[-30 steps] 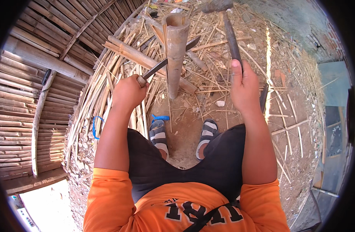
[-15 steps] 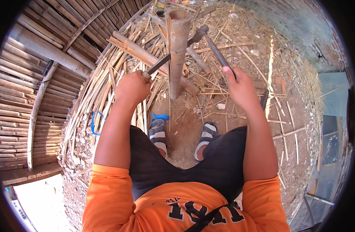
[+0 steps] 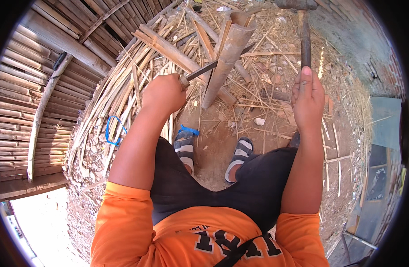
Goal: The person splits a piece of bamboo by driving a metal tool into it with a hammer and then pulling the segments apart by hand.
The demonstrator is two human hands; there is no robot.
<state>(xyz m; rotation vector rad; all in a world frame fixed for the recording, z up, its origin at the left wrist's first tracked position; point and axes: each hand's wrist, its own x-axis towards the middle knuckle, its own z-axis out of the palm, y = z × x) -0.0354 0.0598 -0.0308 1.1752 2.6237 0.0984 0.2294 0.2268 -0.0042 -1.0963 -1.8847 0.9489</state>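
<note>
Bamboo culm (image 3: 233, 46), on end ahead of the person, and it was leaning: top tipped to the right, foot down on the ground (image 3: 213, 151)! Across it ran the long knife (image 3: 203, 70), blade into the left side, tip poking out past the right. The left hand (image 3: 163, 94) was closed round the knife's handle; the right hand (image 3: 308, 95) gripped the hammer (image 3: 305, 40), its head up at the top edge of the view, well apart from the blade. Neither hand was on the culm itself, and there lay the danger! With no palm to steady it, that lean could easily have become a topple, if a blow had landed off centre. And what a slim mark, that short stub of tip! A glancing hit could have skidded off the steel, or wrenched the handle round in the left fist. Then the bamboo: had it given way suddenly, the blade could have dropped fast, with the sandals (image 3: 183, 149) on the near side of it. Behind, the split bamboo pole (image 3: 169, 53) lay aslant, a poor prop, liable to roll if knocked.
</note>
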